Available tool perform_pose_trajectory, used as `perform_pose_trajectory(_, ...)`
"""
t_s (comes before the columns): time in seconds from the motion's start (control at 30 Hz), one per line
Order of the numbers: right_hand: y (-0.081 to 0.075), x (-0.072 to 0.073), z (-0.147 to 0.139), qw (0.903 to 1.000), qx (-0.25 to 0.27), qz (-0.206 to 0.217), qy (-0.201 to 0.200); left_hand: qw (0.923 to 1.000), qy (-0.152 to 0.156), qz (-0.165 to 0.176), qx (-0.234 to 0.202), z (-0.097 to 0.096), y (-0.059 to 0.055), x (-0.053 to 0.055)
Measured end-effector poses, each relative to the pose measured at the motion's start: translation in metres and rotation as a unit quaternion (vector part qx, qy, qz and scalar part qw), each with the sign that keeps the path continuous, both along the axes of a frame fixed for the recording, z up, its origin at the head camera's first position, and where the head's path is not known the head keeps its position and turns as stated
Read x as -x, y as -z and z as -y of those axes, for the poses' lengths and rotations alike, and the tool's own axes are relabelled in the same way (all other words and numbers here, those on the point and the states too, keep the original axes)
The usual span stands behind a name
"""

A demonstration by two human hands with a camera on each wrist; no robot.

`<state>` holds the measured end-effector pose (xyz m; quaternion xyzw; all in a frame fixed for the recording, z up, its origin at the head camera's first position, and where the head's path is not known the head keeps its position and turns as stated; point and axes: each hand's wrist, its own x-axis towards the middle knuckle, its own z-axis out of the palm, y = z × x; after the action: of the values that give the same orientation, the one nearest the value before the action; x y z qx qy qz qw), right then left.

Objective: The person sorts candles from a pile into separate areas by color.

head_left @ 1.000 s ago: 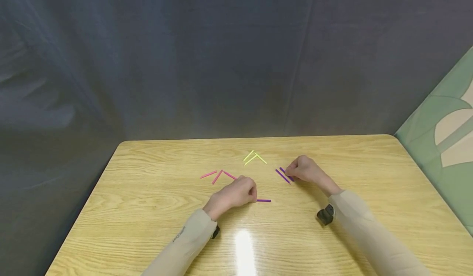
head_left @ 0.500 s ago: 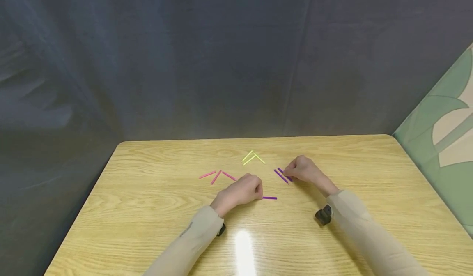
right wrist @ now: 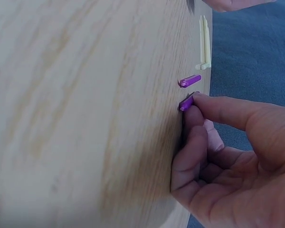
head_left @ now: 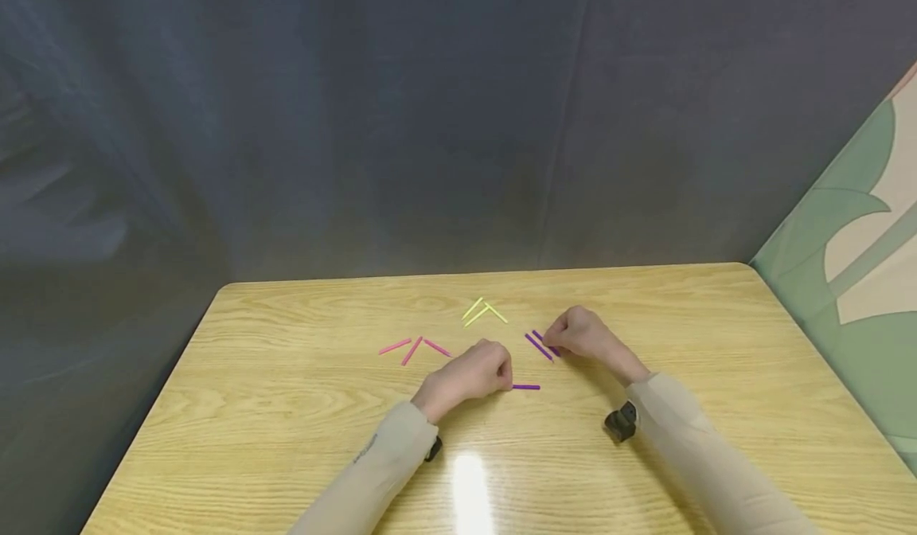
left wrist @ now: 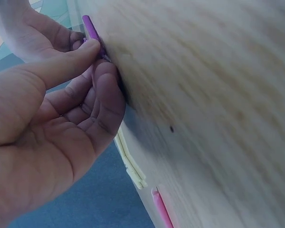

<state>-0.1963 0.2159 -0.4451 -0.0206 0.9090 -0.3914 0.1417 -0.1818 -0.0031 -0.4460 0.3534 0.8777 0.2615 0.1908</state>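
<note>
My left hand point(head_left: 469, 372) pinches one end of a thin purple stick point(head_left: 526, 387), which points to the right; in the left wrist view the same purple stick point(left wrist: 90, 27) juts out past the thumb. Farther right, my right hand point(head_left: 582, 334) holds a second purple stick between thumb and forefinger, low at the tabletop. Just one end of that held stick point(right wrist: 186, 103) shows in the right wrist view. Alongside it a third purple stick point(head_left: 539, 347) lies slantwise, nearly parallel and a small gap apart. Its end point(right wrist: 190, 81) tapers to a thin tip.
Several yellow sticks point(head_left: 478, 316) lie in an angled group toward the back of the wooden table point(head_left: 286, 408). Left of them rest several pink sticks point(head_left: 411, 350), spread in a zigzag. A dark curtain point(head_left: 401, 121) hangs behind the table.
My left hand has slid to the right with its purple stick, mostly in the first half second. My right hand stays at its stick. The head view has shifted slightly.
</note>
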Motion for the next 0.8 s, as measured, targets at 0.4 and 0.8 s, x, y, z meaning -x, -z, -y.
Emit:
perform_pose_trajectory(0.4,-0.0011,-0.0006,-0.001,0.9999,-0.009,-0.003,0.007,0.9999,0.006,-0.005,0.01,-0.0059,-0.0022,0.0041)
perform_pose_trajectory(0.8,0.0014,-0.0003,-0.0027,0.9999,0.012,-0.006,0.009,0.9998,-0.006,-0.007,0.015,-0.0103,-0.002,0.0027)
